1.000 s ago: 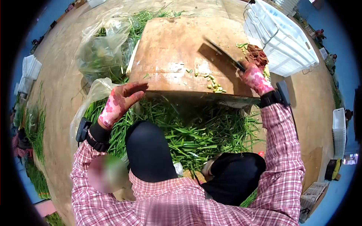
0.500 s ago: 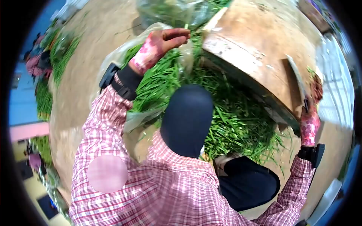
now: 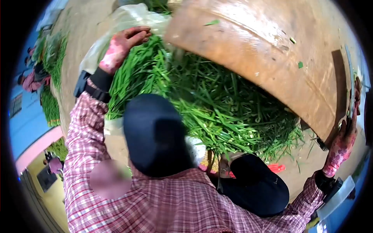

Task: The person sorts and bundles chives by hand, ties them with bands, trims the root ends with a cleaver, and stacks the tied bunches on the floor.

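Observation:
My left hand (image 3: 126,46), in a pink patterned glove with bare fingertips, reaches over long green leafy stalks (image 3: 136,73) in a clear plastic bag (image 3: 136,15). Its fingers are stretched out and nothing shows in them. My right hand (image 3: 344,145), gloved alike, is at the right end of a brown wooden board (image 3: 248,42). It grips a knife (image 3: 348,73) whose thin blade stands on edge over the board; the handle is mostly hidden by the fingers. A few green scraps (image 3: 212,22) lie on the board.
A heap of cut greens (image 3: 233,120) lies between the board and my bent, dark-clothed knee (image 3: 252,186). Something red (image 3: 276,167) is on the floor beside the knee. Farther left, people (image 3: 31,81) sit by more bundles of greens (image 3: 49,105).
The view has shifted, bringing the board closer. My left hand remains over the bagged stalks with its fingers stretched. The knife and right hand now appear farther right.

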